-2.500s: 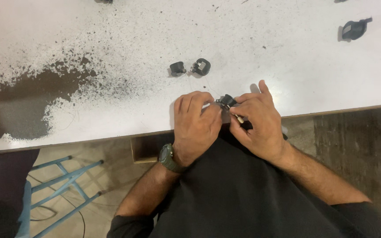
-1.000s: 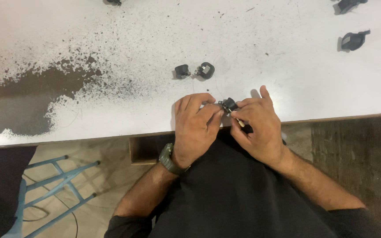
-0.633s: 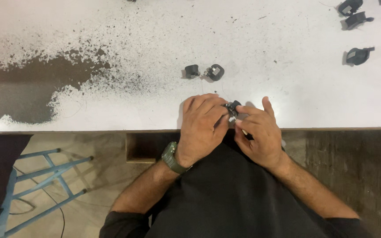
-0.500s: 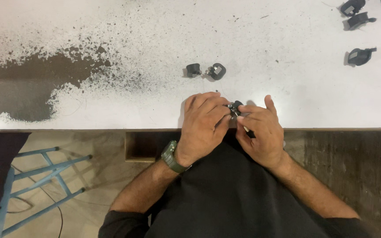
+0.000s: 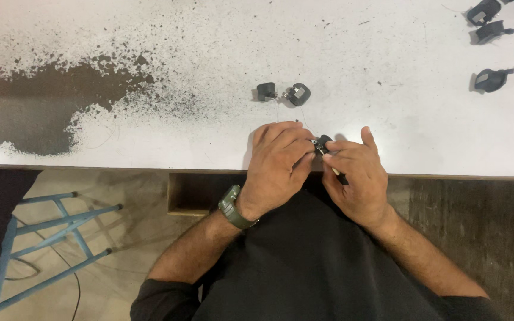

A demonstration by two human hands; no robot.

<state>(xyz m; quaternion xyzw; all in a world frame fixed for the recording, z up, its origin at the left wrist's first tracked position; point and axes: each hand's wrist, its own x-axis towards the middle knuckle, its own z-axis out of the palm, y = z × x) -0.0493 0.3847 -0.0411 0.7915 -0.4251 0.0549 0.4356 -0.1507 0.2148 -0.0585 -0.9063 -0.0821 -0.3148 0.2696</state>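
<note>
Two bare hands meet at the near edge of the white desk (image 5: 150,35) with its dark speckled stain, and both pinch one small black part with a metal fitting (image 5: 321,142), which sits between the fingertips just above the desk edge. The left hand (image 5: 278,163) lies palm down with its fingers curled closed, the fingertips pressing on the left side of the small part; a dark green wristwatch (image 5: 233,208) circles its wrist. The right hand (image 5: 355,178) is likewise closed on the part, thumb and forefinger gripping its right side, while the remaining fingers stay loosely bent and one finger points up toward the desk surface. A thin pale stick-like piece shows just under the right forefinger; what it is cannot be told. Beyond the hands, well clear of them, two small black ring-shaped parts (image 5: 284,93) lie side by side and nearly touching on the desk. Three more black parts (image 5: 490,80) rest near the far right corner, well apart from the hands. The dark stain (image 5: 43,113) spreads across the left portion of the desk. Below the desk edge, a blue metal frame (image 5: 60,223) stands on the floor at the left, and the person's black garment (image 5: 316,261) fills the lower centre.
</note>
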